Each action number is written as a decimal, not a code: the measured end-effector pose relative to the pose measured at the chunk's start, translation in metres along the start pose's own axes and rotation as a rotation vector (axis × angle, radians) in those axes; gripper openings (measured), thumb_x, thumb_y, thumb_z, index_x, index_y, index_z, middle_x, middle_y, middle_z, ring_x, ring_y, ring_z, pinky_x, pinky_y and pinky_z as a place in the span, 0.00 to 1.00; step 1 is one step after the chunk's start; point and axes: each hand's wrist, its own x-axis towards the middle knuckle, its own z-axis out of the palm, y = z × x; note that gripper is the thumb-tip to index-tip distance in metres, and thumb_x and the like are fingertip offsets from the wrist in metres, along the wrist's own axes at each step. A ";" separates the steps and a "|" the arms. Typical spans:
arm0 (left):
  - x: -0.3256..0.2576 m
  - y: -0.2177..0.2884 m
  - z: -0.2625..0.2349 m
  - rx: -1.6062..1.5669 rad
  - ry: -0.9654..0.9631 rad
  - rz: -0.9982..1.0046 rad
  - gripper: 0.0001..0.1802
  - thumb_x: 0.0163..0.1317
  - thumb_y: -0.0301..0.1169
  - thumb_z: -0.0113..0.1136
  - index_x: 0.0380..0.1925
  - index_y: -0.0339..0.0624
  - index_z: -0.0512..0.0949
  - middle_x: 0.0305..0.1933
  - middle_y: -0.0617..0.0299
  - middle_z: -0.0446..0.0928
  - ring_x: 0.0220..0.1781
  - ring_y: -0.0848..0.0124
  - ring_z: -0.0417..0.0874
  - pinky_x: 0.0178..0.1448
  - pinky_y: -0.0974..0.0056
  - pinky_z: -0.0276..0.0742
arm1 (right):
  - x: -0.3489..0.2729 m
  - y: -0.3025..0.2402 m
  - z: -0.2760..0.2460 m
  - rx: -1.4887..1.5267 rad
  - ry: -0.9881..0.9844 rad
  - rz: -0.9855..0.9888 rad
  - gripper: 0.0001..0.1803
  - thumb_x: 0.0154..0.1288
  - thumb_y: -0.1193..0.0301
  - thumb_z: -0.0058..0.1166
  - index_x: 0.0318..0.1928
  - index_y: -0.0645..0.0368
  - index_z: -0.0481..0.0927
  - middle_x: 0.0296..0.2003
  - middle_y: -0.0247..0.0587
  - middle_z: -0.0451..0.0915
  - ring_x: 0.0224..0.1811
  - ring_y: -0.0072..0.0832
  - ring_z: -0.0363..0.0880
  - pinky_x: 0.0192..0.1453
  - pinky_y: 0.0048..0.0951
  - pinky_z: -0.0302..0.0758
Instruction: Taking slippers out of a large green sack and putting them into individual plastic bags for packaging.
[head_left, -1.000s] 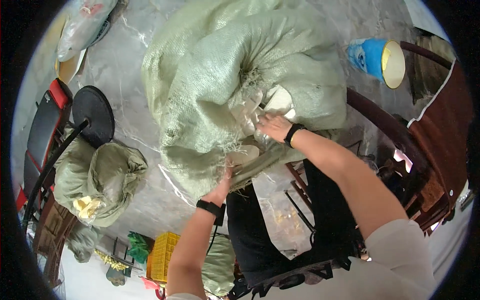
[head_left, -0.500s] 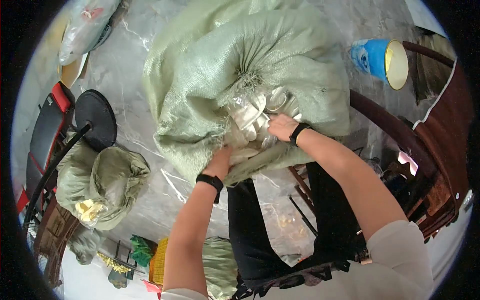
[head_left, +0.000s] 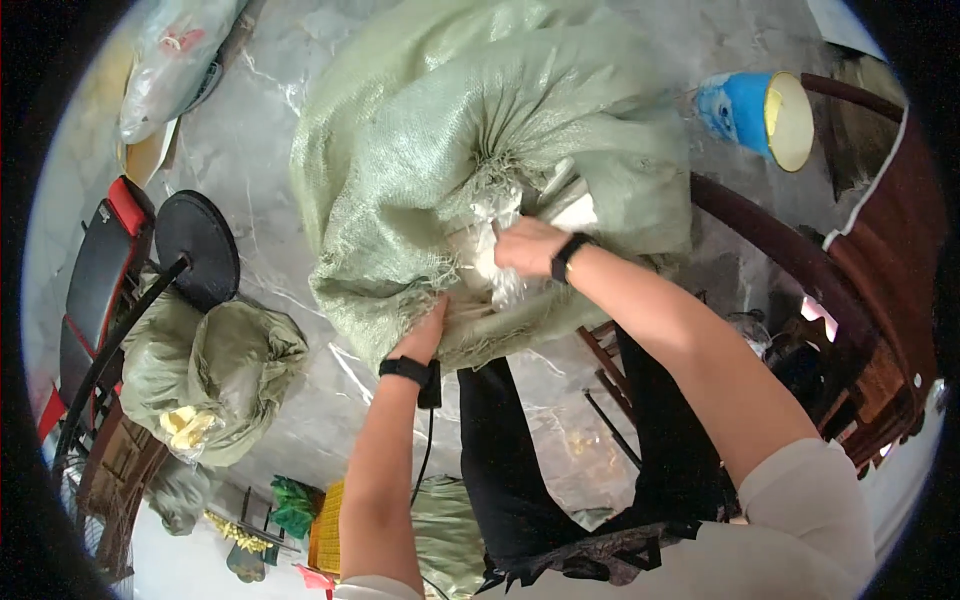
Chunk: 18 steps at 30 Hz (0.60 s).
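Note:
A large pale green woven sack (head_left: 400, 160) bulges in front of me, its frayed mouth turned toward me. White, shiny pieces (head_left: 572, 207) show in the opening, amid crumpled clear plastic (head_left: 497, 208). My right hand (head_left: 528, 248) is closed in the mouth of the sack, gripping the clear plastic bunched by its fingers. At the near left edge of the opening is my left hand (head_left: 428, 328). Its fingers reach inside the sack and are hidden by the fabric. Both wrists wear black bands.
A blue bucket (head_left: 745, 118) lies tipped at the far right, near a dark curved wooden rail (head_left: 765, 240). On the left stand a round black base with a pole (head_left: 197, 248) and a smaller green sack (head_left: 240, 365) with pale yellow pieces. A clear plastic bag (head_left: 170, 75) lies far left.
My right hand has shifted slightly left and closed on the clear plastic, which is now pulled up and bunched. My left hand stays at the sack's edge, a little deeper in.

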 end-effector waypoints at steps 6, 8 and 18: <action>-0.126 0.080 -0.023 -0.290 0.099 0.213 0.21 0.69 0.31 0.50 0.60 0.38 0.70 0.62 0.46 0.71 0.65 0.53 0.71 0.67 0.57 0.65 | -0.156 -0.078 -0.070 -0.008 0.266 -0.006 0.04 0.51 0.75 0.55 0.30 0.57 0.79 0.33 0.38 0.79 0.46 0.34 0.78 0.47 0.36 0.79; -0.174 0.119 -0.043 -0.167 0.303 0.426 0.17 0.64 0.23 0.57 0.53 0.37 0.73 0.53 0.44 0.76 0.56 0.47 0.77 0.56 0.56 0.74 | -0.199 -0.116 -0.111 0.017 0.384 -0.042 0.02 0.50 0.75 0.54 0.27 0.58 0.75 0.30 0.35 0.75 0.42 0.31 0.76 0.46 0.33 0.79; -0.400 0.303 -0.165 -0.479 0.655 0.646 0.03 0.53 0.18 0.53 0.29 0.33 0.72 0.36 0.60 0.71 0.40 0.69 0.71 0.49 0.68 0.66 | -0.416 -0.274 -0.306 -0.040 0.612 0.016 0.12 0.53 0.70 0.56 0.40 0.56 0.78 0.40 0.34 0.77 0.50 0.31 0.77 0.47 0.30 0.78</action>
